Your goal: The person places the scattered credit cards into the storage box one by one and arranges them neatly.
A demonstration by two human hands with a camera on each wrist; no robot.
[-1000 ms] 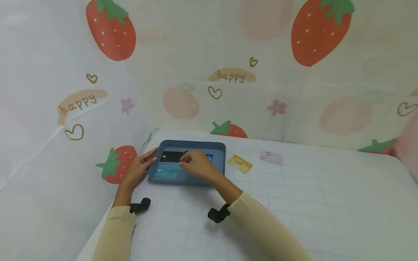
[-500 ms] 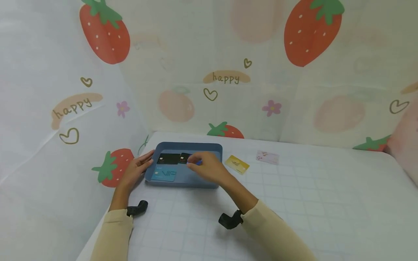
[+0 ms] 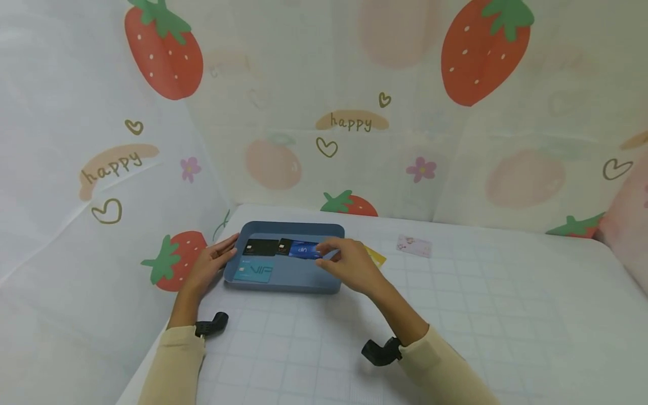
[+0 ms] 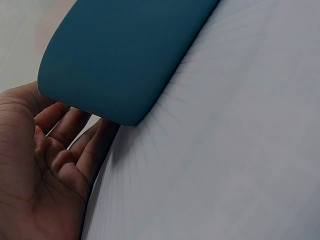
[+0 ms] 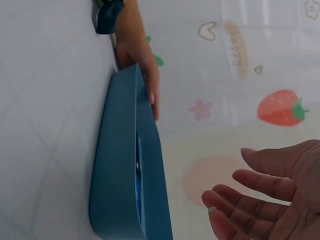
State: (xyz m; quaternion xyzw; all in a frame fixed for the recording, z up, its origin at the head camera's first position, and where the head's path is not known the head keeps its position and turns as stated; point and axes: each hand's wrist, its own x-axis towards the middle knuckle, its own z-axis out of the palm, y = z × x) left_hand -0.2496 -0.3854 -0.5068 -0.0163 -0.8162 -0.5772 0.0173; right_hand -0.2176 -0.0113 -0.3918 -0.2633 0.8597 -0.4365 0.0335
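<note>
My left hand [image 3: 207,267] lies along the left wall of a blue-grey tray [image 3: 283,289], its fingers extended against the outside, as the left wrist view also shows. Over the tray's right end hovers my right hand [image 3: 351,265]; its fingers are loosely bent and hold nothing in the right wrist view. A blue card [image 3: 302,250] lies in the back row, partly over a black card [image 3: 283,246]. Left of these sits another black card [image 3: 260,247]. The teal VIP card [image 3: 254,270] occupies the front left of the tray.
Right of the tray, a yellow card [image 3: 377,257] lies on the white table, partly hidden behind my right hand. Farther right is a pale pink card [image 3: 414,246]. A strawberry-print sheet [image 3: 455,135] hangs behind and at the left.
My right hand has let go of the blue card in the back row and moved right, toward the tray's right edge, uncovering that card. My left hand stays at the tray's left side.
</note>
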